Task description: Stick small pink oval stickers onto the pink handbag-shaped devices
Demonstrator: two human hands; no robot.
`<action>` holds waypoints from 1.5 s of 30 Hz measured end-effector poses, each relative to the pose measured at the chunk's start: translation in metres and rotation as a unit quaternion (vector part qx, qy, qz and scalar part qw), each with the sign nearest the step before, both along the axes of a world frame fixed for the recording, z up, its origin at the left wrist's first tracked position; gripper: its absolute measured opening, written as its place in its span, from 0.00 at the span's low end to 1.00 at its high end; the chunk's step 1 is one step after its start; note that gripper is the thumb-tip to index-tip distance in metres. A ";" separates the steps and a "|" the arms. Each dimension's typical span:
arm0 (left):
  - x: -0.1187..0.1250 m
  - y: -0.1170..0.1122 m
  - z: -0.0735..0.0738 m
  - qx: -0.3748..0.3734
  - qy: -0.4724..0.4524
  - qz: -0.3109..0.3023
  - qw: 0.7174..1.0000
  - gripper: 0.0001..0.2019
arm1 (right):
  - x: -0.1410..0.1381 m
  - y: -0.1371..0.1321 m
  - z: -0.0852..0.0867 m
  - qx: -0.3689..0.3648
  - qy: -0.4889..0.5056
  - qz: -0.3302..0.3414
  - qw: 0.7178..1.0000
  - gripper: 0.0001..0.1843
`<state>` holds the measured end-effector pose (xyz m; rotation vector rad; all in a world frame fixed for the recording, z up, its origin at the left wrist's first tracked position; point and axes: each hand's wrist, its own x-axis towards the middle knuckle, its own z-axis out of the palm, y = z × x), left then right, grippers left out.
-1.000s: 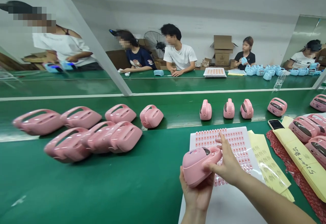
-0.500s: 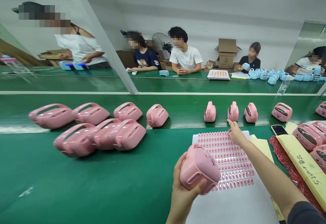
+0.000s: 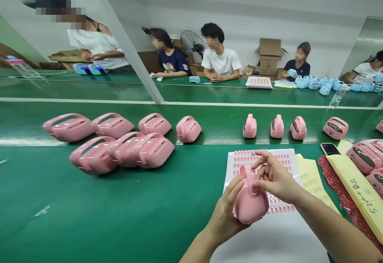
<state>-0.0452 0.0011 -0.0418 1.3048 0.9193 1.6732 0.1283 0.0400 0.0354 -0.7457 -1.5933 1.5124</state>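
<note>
Presently, the pink case (image 3: 251, 209) is held just above the near right part of the green surface (image 3: 119, 215), over the sheet of small ovals (image 3: 284, 207). The left hand (image 3: 226, 207) has its grip wrapped around the case's left side and underside, fingers reaching towards the handle. The right hand (image 3: 272, 177) is at the opposite side, its thumb against the round boss (image 3: 254, 191) at the root of the handle and its other fingers bent above; whether this grip pinches anything small between the tips cannot be determined.

The case shows one end to the near side. Its long axis appears to run from near to far, slightly tilted, with the handle on the far side of the boss. Of the two hands, the right is nearer to the boss.

Nothing is noted standing between the right hand and the boss. Yellow sheets (image 3: 309, 171) lie just right of the ovals, partly behind the right forearm; farther right are red bubble wrap (image 3: 338, 183), a yellow paper bundle (image 3: 356, 187) and a phone (image 3: 330, 149). A group of pink cases (image 3: 155, 151) sits well apart to the left; a spaced row of cases (image 3: 277, 127) stands on the far side.
</note>
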 end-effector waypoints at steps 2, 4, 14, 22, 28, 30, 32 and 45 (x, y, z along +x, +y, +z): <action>0.002 -0.001 0.002 0.015 0.016 -0.008 1.000 0.34 | 0.002 -0.004 0.003 0.008 -0.026 -0.001 1.000 0.34; 0.004 -0.003 0.005 0.048 0.059 -0.011 0.997 0.35 | 0.005 -0.006 0.005 0.025 -0.057 -0.005 0.998 0.34; 0.006 -0.008 0.013 0.121 0.152 -0.014 0.981 0.34 | 0.010 -0.021 -0.007 0.344 -0.158 -0.056 0.924 0.33; 0.006 -0.008 0.007 0.071 0.137 -0.030 0.988 0.32 | 0.016 -0.035 -0.017 0.462 -0.165 -0.068 0.869 0.37; 0.003 -0.013 -0.008 0.114 0.106 -0.028 0.987 0.35 | 0.027 -0.001 -0.027 0.224 -0.181 -0.051 0.956 0.34; 0.006 -0.018 -0.008 0.120 0.109 -0.028 0.986 0.41 | 0.028 0.012 -0.036 0.128 -0.188 0.008 0.974 0.34; 0.010 -0.023 -0.005 0.122 0.115 -0.020 0.986 0.45 | 0.026 0.022 -0.044 0.041 -0.157 0.060 0.985 0.34; 0.020 -0.023 0.001 0.081 0.059 -0.097 0.990 0.37 | 0.023 0.016 -0.056 -0.174 -0.094 0.040 0.979 0.29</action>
